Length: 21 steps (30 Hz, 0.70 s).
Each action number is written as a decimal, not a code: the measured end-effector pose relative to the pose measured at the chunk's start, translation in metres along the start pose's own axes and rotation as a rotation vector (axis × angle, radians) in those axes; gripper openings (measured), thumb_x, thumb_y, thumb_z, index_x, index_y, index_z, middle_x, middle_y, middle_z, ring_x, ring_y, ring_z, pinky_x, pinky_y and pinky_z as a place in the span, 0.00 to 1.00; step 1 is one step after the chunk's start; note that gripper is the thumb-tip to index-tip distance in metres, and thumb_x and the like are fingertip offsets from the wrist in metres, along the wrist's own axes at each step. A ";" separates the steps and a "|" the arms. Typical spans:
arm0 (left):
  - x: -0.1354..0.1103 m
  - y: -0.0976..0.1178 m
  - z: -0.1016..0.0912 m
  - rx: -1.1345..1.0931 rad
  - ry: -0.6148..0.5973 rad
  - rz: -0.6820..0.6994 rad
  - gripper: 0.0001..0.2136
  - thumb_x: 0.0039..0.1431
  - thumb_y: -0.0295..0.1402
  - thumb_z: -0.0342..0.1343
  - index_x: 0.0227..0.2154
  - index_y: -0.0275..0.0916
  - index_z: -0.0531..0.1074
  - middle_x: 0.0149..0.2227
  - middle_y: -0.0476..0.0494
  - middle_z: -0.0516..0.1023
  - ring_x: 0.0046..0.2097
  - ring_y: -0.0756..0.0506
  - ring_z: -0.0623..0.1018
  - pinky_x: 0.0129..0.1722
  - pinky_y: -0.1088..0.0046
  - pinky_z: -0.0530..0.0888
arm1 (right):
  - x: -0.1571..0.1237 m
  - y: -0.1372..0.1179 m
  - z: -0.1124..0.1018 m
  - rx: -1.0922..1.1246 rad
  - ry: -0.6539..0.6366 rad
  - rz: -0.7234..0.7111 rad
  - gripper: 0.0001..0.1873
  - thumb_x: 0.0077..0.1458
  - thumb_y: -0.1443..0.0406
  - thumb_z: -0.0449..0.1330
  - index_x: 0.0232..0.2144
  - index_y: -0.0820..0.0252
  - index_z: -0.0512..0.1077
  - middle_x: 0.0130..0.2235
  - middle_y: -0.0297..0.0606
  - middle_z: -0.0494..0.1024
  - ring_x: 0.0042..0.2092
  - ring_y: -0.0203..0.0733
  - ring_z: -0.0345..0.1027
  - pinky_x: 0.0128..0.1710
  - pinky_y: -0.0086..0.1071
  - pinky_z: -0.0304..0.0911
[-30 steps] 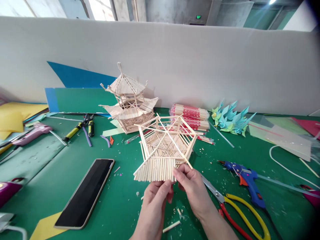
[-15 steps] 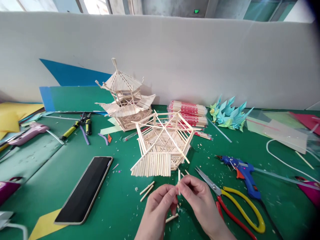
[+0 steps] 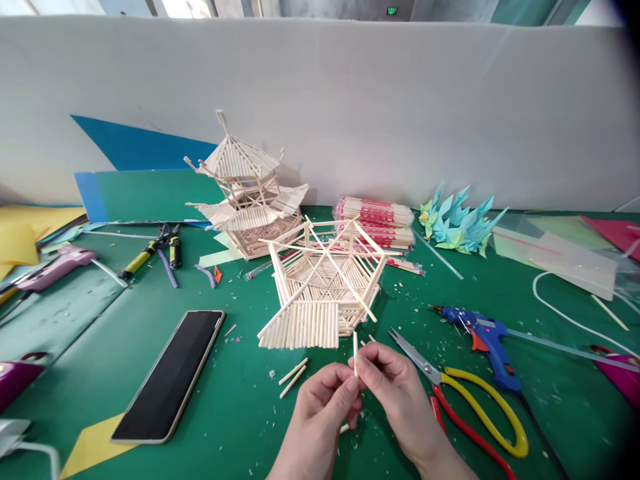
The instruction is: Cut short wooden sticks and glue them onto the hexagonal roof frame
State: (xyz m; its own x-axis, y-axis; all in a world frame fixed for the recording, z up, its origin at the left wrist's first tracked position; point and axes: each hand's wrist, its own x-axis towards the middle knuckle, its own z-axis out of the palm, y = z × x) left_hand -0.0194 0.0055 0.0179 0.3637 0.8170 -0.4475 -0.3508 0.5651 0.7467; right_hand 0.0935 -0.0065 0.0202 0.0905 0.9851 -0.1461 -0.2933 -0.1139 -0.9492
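Observation:
A short wooden stick stands nearly upright between my fingertips, just in front of the unfinished stick pavilion. My right hand pinches the stick from the right. My left hand is closed with thumb and forefinger at the stick's lower end, touching the right fingertips. The pavilion has a woven-looking base, posts, crossed top sticks and one roof panel of side-by-side sticks on its front left. Two loose cut sticks lie left of my hands. Another short stick is mostly hidden beneath my left hand.
Scissors with red and yellow handles and a blue glue gun lie at right. A phone lies at left. Behind stand a finished stick pagoda, packs of sticks and blue folded paper. Pliers rest at back left.
My fingers have shifted slightly along the stick, and it now stands a little higher above them. The camera view has moved slightly; the pavilion and tools lie as before.

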 end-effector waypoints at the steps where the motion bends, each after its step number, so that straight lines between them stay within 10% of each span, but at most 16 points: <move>1: 0.000 0.001 0.001 -0.005 0.001 0.003 0.09 0.42 0.37 0.63 0.20 0.35 0.74 0.18 0.52 0.66 0.21 0.54 0.62 0.22 0.79 0.59 | 0.001 -0.001 0.000 0.004 -0.005 0.002 0.10 0.50 0.59 0.58 0.22 0.57 0.69 0.17 0.27 0.66 0.20 0.33 0.62 0.21 0.27 0.62; 21: 0.001 0.009 0.005 0.067 0.084 0.060 0.10 0.45 0.37 0.60 0.21 0.35 0.71 0.18 0.53 0.65 0.22 0.54 0.61 0.23 0.78 0.58 | 0.005 -0.002 -0.003 -0.136 0.022 -0.039 0.09 0.53 0.61 0.57 0.24 0.58 0.70 0.23 0.29 0.70 0.26 0.32 0.63 0.27 0.23 0.61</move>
State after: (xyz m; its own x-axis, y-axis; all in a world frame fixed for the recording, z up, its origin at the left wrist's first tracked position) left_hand -0.0183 0.0108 0.0267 0.2693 0.8574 -0.4385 -0.3098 0.5082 0.8036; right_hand 0.0969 -0.0021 0.0204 0.1206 0.9863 -0.1126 -0.1576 -0.0929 -0.9831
